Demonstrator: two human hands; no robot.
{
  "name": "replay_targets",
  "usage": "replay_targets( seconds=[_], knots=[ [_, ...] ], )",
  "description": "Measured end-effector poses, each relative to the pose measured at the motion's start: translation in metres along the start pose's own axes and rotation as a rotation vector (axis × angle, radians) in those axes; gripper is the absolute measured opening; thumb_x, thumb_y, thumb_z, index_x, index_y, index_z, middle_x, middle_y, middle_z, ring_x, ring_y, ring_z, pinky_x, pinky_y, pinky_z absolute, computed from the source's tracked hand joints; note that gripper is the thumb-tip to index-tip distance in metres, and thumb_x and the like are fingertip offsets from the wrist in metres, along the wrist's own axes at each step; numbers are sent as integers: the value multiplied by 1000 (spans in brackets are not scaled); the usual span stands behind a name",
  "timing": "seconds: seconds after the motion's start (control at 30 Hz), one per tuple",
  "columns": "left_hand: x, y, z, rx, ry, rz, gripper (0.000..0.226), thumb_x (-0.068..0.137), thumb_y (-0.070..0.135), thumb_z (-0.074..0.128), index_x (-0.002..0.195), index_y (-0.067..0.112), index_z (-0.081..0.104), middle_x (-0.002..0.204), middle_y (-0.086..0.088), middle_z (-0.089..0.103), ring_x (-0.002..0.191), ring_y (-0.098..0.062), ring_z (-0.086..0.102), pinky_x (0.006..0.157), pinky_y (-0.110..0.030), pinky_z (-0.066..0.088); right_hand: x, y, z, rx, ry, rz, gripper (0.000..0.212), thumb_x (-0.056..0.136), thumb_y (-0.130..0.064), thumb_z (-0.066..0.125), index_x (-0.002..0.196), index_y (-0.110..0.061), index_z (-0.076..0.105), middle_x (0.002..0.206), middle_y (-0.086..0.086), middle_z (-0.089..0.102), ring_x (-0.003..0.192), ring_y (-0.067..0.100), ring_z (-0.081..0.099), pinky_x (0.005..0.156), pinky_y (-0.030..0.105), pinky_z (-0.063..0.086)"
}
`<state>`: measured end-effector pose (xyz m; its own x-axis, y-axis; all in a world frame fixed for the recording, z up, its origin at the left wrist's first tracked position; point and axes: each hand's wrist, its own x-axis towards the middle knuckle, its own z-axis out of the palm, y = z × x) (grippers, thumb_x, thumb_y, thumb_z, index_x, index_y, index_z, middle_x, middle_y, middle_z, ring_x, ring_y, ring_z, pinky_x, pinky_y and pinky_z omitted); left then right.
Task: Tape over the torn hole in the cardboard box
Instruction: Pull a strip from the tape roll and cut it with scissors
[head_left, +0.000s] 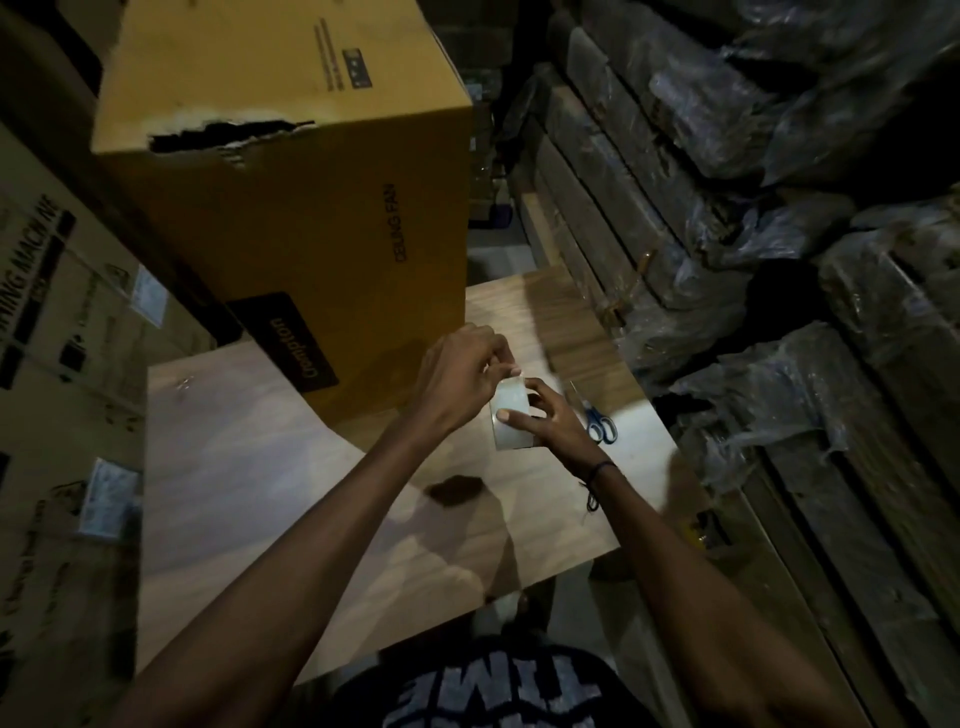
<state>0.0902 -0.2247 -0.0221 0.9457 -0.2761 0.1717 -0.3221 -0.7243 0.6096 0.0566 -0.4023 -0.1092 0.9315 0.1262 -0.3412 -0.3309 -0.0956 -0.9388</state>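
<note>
Standing at the far left are stacked brown cartons with printed labels, well apart from the work. Next to them, on the wooden table, the yellow cardboard box is seen upright, and the torn hole along its upper edge is still bare; no tape is seen on it. In front of the box's lower right corner, the left hand is held with its fingers curled, pinching at the top edge of the roll of tape, as if the loose end were being picked free. The roll is gripped from the other side by the right hand, thumb and fingers curled round it. Just beside that hand, blue-handled scissors lie on the table. Plastic-wrapped bundles are stacked at the right. The task is judged barely begun: a strip remains to be pulled, cut and pressed over the hole.
</note>
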Motion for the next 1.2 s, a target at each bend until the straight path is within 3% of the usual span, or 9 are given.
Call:
replay_targets(
  seconds=[0.07,0.17,0.3,0.4,0.47,0.67,0.83,1.0,1.2],
  knots=[
    [2,6,-10,-22,29,11,9,91,30,77,87,24,72,88,7,67,84,-11,57,65,-25,40,2,0,0,26,31,31,52,83,-39,88,127,-21,68,126,10,72,116,27,70,81,52,67],
    [7,15,-23,-31,14,51,10,90,32,77,86,24,72,87,8,67,84,-11,59,69,-30,46,1,-2,-1,79,44,68,44,87,-35,86,124,-16,69,121,9,74,110,31,73,75,51,67],
    [22,17,-38,-21,-31,17,10,89,35,78,89,26,73,89,11,67,83,-5,58,72,-34,53,-1,-14,-1,10,-76,20,72,71,-42,92,135,-24,62,132,3,70,104,24,78,73,44,68],
    [30,17,-45,-17,-41,19,11,86,36,81,89,32,71,86,18,62,83,3,54,70,-32,51,-2,-20,-6,-31,-109,-47,89,70,-32,96,145,-44,50,137,4,62,110,30,75,75,46,67],
    [32,18,-46,-16,-23,18,12,86,35,81,89,31,70,88,16,63,84,1,56,72,-34,54,0,-23,-7,-81,-125,-84,89,70,-29,97,144,-47,50,137,5,59,110,32,74,75,50,68],
    [31,26,-45,79,35,62,9,87,37,79,89,31,72,87,17,62,91,-10,59,90,-42,46,9,-14,-7,-45,-33,-14,70,68,-45,98,129,-40,64,128,4,71,110,21,75,72,44,68],
    [35,36,-41,109,57,122,10,89,35,78,90,25,74,89,15,64,93,-10,56,92,-38,35,21,-5,-13,63,16,146,58,77,-34,94,128,-24,66,126,17,72,102,36,77,79,48,68],
    [38,41,-34,129,44,115,11,92,35,75,94,24,74,93,14,63,96,-8,51,91,-33,29,32,-12,-20,61,13,227,65,74,-39,95,129,-18,69,128,18,71,101,37,78,91,58,64],
    [40,43,-27,116,53,83,11,92,37,75,92,26,72,93,12,66,94,-9,50,91,-37,32,34,-11,-28,69,14,309,86,66,-48,98,133,-5,67,136,19,66,97,36,80,79,41,67]
  ],
)
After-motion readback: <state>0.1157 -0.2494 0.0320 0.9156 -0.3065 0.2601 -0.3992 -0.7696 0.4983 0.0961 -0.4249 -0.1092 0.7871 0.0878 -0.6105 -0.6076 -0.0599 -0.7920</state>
